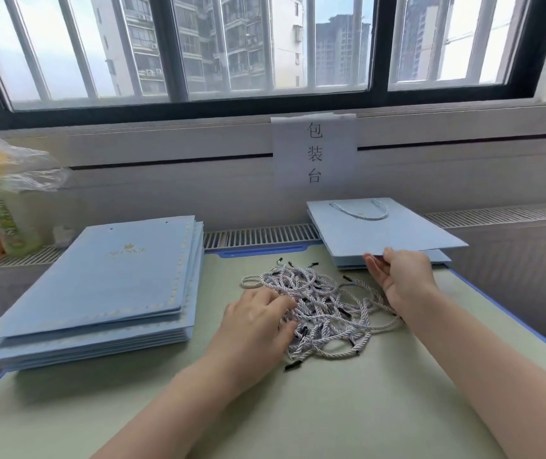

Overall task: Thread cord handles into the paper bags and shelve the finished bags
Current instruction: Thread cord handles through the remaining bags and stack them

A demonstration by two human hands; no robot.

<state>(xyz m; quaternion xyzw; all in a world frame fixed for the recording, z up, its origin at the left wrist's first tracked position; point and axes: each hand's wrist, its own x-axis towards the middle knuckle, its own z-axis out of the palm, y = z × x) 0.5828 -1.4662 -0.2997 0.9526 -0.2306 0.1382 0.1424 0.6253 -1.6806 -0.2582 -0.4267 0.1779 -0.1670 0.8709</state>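
The green-topped bench (347,409) is carrying everything, and the tangled pile of cords (324,306) at its middle is serving as the landmark. At the near-left edge of the pile, the left hand (258,323) is lying palm down with its fingers curling into the cords. Just right of the pile, the right hand (400,276) is reaching beyond it, thumb on top and fingers underneath, pinching the near edge of the finished bag (381,230). That bag, with a cord handle (361,210) threaded at its far edge, is lying tilted on a low stack of finished bags (394,261) beyond and right of the pile. Left of the pile, a taller stack of flat blue bags (99,293) is sitting with empty handle holes. Farther left, a plastic bag (3,193) is holding a green carton and something yellow. Beyond the pile, a paper sign (314,154) is hanging under the window (265,48).
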